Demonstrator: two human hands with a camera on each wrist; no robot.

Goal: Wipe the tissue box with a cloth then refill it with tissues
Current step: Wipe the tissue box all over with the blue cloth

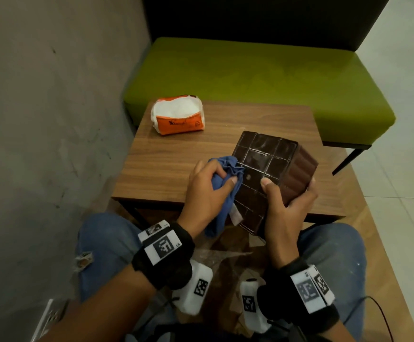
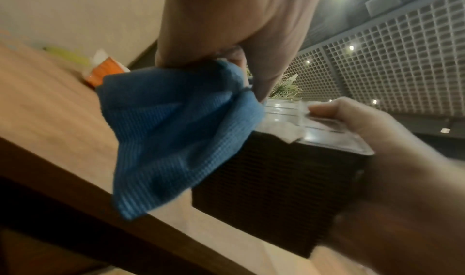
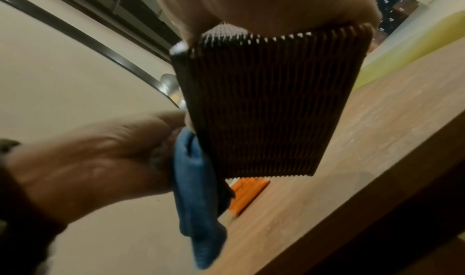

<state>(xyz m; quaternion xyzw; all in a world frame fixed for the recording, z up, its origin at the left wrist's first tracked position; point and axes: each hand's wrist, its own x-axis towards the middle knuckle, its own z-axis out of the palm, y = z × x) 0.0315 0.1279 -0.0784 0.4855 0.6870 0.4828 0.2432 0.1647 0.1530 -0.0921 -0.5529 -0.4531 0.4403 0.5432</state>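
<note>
Hands: left (image 1: 204,191) grips cloth (image 1: 222,180) | right (image 1: 287,206) grips tissue box (image 1: 272,169)

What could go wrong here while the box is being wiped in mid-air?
1. The right hand alone holds the glossy dark brown tissue box tilted above the wooden table edge; a firm push could slip it loose.
2. The blue cloth, bunched in the left hand, has a loose tail that may snag under the box.
3. The orange tissue pack lies open, so dust could reach it.
</note>
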